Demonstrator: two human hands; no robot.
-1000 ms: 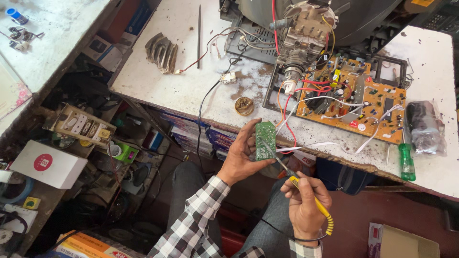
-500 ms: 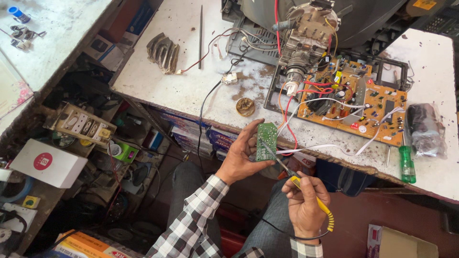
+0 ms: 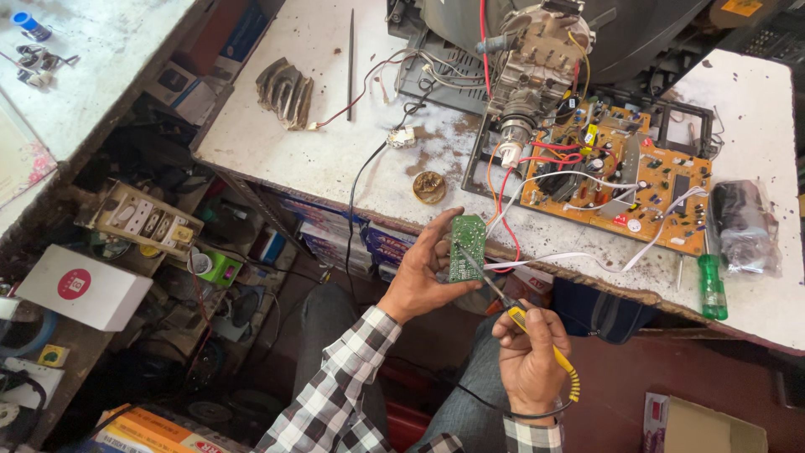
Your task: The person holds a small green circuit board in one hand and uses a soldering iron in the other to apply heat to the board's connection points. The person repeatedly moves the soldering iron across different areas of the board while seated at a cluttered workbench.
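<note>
My left hand (image 3: 421, 273) grips a small green circuit board (image 3: 466, 247) upright, just below the edge of the white workbench (image 3: 335, 159). My right hand (image 3: 528, 361) holds a yellow-handled soldering iron (image 3: 524, 323); its thin metal tip touches the middle of the green board. A cable runs from the iron's handle past my wrist. White and red wires lead from the small board up to the large orange circuit board (image 3: 620, 189) lying on the bench.
A picture tube neck with coils (image 3: 537, 59) stands behind the orange board. A green screwdriver (image 3: 711, 285), a black part in a plastic bag (image 3: 742, 226), a metal heat sink (image 3: 285, 91) and a round brass part (image 3: 428, 186) lie on the bench. Cluttered shelves are at left.
Both hands stay almost in place. The soldering iron tip shifts slightly on the green board, and the view has drifted a little.
</note>
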